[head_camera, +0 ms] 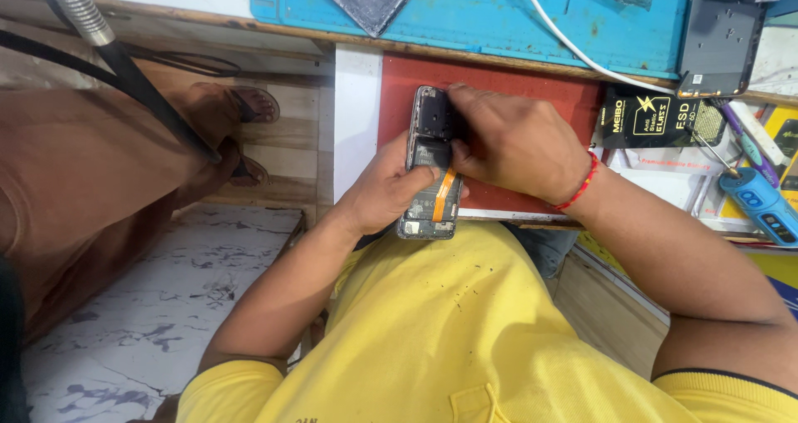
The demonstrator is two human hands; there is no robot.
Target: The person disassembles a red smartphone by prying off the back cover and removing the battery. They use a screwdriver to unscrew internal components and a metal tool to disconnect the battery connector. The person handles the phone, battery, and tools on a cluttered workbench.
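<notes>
left hand (384, 192) grips opened phone (432, 169) | right hand (507, 140) pinches its top | back cover off, insides exposed, orange flex (443, 194) below right hand

A small phone-repair workshop, as I see it from the head camera.

I'm looking down at a cramped wooden bench edge with a red work mat (499, 90) and, farther off, a blue repair mat (499, 16) with moulded compartments. An opened phone (432, 165) with its back off shows bare boards and an orange flex cable (443, 192). To the right I see a blue electric screwdriver (761, 203), a black anti-static packet (657, 117), tweezers-like tools and another stripped phone frame (721, 36). A flexible metal lamp arm (75, 7) hangs at far left above a marble-patterned floor (150, 307).
</notes>
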